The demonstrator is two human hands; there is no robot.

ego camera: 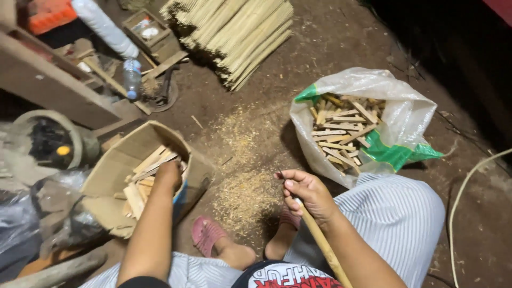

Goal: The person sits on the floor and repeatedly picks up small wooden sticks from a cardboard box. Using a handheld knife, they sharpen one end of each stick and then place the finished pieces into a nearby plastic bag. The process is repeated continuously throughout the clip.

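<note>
The left hand (168,175) was down inside the box (106,176), and its grip was curled over the wood pieces (143,178) there. Its fingers were hidden among the pieces, so I could not tell if they had closed on one yet. The right hand (306,193) had a tight grip on a long stick tool (322,245), with the fingers shut round it near the top end. The handle ran back from that grip toward the person's lap, and a small dark tip poked out just above the fingers. Between the two grips lay a heap of shavings (246,194) on the dirt floor (341,37), which looked like a lot of cutting was already done. Just past the right grip, a bit to its outer side, stood a plastic bag (373,85) filled with short cut sticks (341,130). The box by the left grip had only some flat pieces in it, so I think a few more were left to work on. Far ahead of both grips was a big bundle of thin splints (234,32), stacked neatly. A pink sandal (205,234) sat on the foot just below the shavings, near the left arm. A bottle (132,77) stood well off past the box.
</note>
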